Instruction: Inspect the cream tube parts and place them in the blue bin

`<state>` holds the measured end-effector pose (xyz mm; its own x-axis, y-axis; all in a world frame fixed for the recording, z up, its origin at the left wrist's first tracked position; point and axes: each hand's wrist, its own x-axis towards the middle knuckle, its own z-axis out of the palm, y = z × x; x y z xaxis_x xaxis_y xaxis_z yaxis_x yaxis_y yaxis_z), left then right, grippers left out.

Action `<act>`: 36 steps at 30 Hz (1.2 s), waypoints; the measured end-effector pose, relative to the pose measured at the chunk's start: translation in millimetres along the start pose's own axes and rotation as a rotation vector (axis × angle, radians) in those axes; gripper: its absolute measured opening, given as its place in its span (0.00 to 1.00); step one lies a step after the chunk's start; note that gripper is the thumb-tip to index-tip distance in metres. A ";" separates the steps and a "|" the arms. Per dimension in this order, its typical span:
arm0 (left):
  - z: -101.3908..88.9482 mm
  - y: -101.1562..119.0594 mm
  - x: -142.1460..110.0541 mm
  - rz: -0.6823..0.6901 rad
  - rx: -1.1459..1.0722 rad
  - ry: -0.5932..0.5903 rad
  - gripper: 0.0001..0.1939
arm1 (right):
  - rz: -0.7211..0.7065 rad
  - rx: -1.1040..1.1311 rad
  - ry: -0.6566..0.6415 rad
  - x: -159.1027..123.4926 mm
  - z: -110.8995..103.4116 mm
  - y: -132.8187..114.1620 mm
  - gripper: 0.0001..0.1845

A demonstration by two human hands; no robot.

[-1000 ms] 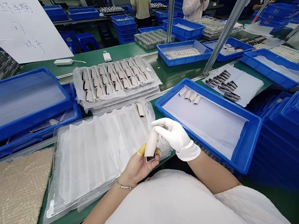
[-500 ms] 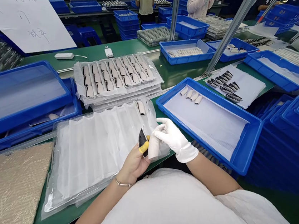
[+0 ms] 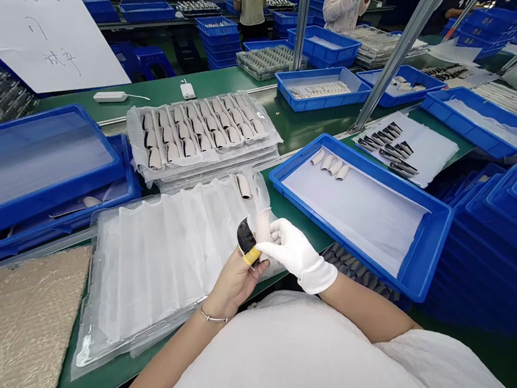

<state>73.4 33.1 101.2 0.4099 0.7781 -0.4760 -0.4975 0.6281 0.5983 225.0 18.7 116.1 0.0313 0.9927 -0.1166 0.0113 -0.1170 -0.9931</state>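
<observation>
My left hand [image 3: 234, 280], with a yellow finger cot on the thumb, is closed around a black curved shell piece [image 3: 246, 234] at its lower end. Close beside that piece stands a pale beige ribbed shell piece [image 3: 264, 222], tilted upward. My right hand [image 3: 293, 251], in a white glove, pinches the beige piece; the left fingertips lie near its lower end. Below both hands is a clear tray lined with white film [image 3: 153, 257]. One beige and black shell [image 3: 243, 186] lies in the tray's far right corner.
Behind lies a stacked tray of beige shells [image 3: 201, 126]. To the right, a blue bin [image 3: 440, 239] holds several beige shells; black pieces [image 3: 387, 148] lie on paper beyond. Blue bins [image 3: 122, 178] stand left, near bubble wrap [image 3: 6, 315]. A metal post [image 3: 395, 60] rises behind.
My right hand has moved slightly left and down, its fingers closing on the beige piece. Both pieces have turned, the beige one now pointing upward beside the black one.
</observation>
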 end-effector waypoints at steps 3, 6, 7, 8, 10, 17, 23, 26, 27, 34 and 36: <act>0.6 -0.4 -3.5 -0.020 -0.008 -0.007 0.24 | -0.045 -0.035 0.046 -2.1 -0.7 -3.6 0.16; 1.7 -0.7 -6.2 -0.054 -0.028 -0.007 0.21 | -0.056 0.005 0.046 -2.6 -2.3 -6.5 0.16; 1.9 -0.8 -6.6 -0.061 -0.032 -0.009 0.20 | -0.055 0.021 0.040 -2.6 -2.5 -7.3 0.17; 1.9 -1.0 -6.6 -0.066 -0.036 -0.010 0.20 | -0.052 0.037 0.035 -2.5 -2.5 -7.7 0.17; 1.5 -1.3 -5.7 -0.072 -0.043 -0.016 0.20 | -0.040 0.072 0.031 -1.6 -1.9 -7.1 0.17; -1.4 1.2 4.4 0.060 -0.036 0.066 0.21 | -0.118 -0.050 0.000 5.9 -2.0 -1.4 0.19; -1.1 3.5 19.8 0.138 0.157 0.061 0.32 | -0.378 -0.246 -0.153 9.0 -10.5 -3.8 0.25; -8.0 1.9 26.7 0.095 0.258 0.041 0.34 | -0.268 -0.179 -0.086 9.6 -15.3 2.4 0.26; -11.2 1.7 30.6 0.070 0.273 0.057 0.32 | -0.189 -0.163 -0.027 10.6 -18.6 4.4 0.26; -5.4 -13.1 29.5 0.083 0.288 0.217 0.28 | -0.118 -0.184 0.168 -1.5 -32.4 9.4 0.18; 6.7 -20.3 18.7 0.147 0.302 0.105 0.28 | -0.137 -0.224 0.095 -13.2 -29.2 17.9 0.18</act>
<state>96.3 34.8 84.5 0.2623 0.8663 -0.4252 -0.2903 0.4910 0.8214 253.9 2.6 100.3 0.1077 0.9937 0.0312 0.2422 0.0042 -0.9702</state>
